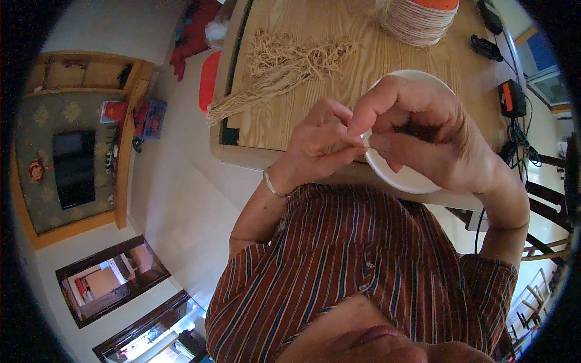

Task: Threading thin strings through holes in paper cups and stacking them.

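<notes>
My left hand (315, 146) and my right hand (433, 130) meet fingertip to fingertip over the near edge of the table. Both are closed in a pinch. A tiny pale bit shows where the fingertips come together, too small to name. Under my right hand stands a white bowl (396, 184), its inside mostly covered by the hand. Farther off to the left lies a loose bundle of tan twine (284, 78), gathered at its near end and tangled at its far end. Beyond the bowl is a coil of pale cord (417, 23) with an orange top.
The wooden table (339, 24) has a raised pale rim. Along its right side are a black-and-orange box (512, 98) and tangled black cables (519, 142). A red stool (209, 81) stands by the left edge, and dark chairs (548, 206) are at the right.
</notes>
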The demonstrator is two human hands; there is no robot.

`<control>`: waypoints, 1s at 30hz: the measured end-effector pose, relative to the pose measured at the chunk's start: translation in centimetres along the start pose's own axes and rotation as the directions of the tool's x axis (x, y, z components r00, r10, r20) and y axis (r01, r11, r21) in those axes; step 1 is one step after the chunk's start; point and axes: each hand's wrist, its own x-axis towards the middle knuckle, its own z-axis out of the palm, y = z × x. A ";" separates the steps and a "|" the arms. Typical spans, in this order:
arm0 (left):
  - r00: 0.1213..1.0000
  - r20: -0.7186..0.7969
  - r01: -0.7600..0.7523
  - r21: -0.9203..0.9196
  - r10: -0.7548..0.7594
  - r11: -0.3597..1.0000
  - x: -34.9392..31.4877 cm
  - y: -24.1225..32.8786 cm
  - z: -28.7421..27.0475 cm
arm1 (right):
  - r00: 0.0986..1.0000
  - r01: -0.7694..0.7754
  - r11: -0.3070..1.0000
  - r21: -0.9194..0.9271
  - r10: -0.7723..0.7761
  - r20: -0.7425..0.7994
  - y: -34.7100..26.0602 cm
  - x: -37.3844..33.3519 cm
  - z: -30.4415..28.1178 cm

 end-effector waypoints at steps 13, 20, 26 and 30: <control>0.962 0.011 -0.247 0.470 0.275 0.847 0.8 3.1 0.1 | 0.896 -0.291 0.889 -0.354 0.124 -0.426 -9.2 -1.4 -7.3; 0.941 0.107 -0.319 0.593 0.320 0.740 -0.2 4.3 0.4 | 0.771 0.050 0.920 -0.388 -0.282 -0.571 -8.5 -0.9 -12.1; 0.950 0.109 -0.299 0.577 0.292 0.760 0.0 6.0 4.3 | 0.752 0.013 0.911 -0.412 -0.280 -0.597 -7.2 0.4 -10.2; 0.969 0.063 -0.225 0.618 0.238 0.753 1.2 6.1 4.7 | 0.780 0.012 0.932 -0.362 -0.235 -0.580 -6.1 2.2 -8.5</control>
